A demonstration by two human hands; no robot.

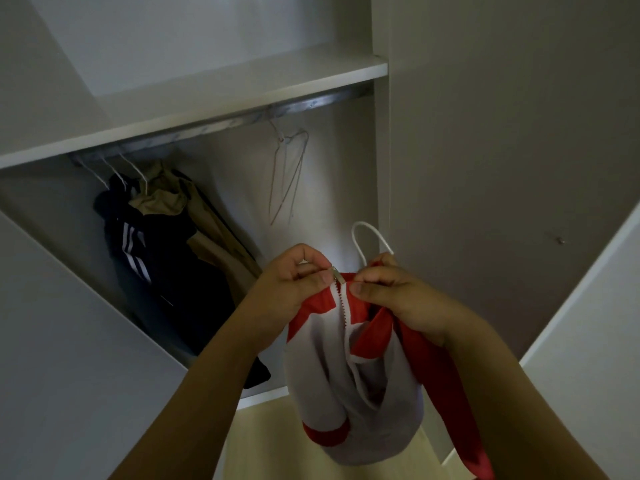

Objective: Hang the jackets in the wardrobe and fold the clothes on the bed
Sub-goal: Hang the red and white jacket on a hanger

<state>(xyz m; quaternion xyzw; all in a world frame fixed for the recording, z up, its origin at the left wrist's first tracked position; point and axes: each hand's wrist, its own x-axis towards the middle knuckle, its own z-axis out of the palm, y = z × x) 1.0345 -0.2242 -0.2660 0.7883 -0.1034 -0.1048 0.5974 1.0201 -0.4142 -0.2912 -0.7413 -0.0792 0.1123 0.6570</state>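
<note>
A red and grey jacket hangs in front of me on a white hanger whose hook sticks up above the collar. My left hand pinches the metal zipper pull at the top of the jacket's zip. My right hand grips the collar on the other side of the zip, by the hanger's neck. Both hands are below the wardrobe's metal rail.
On the rail's left hang a dark jacket with white stripes and a beige jacket. Empty wire hangers hang to the rail's right. A white shelf lies above the rail. An open wardrobe door stands at right. Pale floor shows below.
</note>
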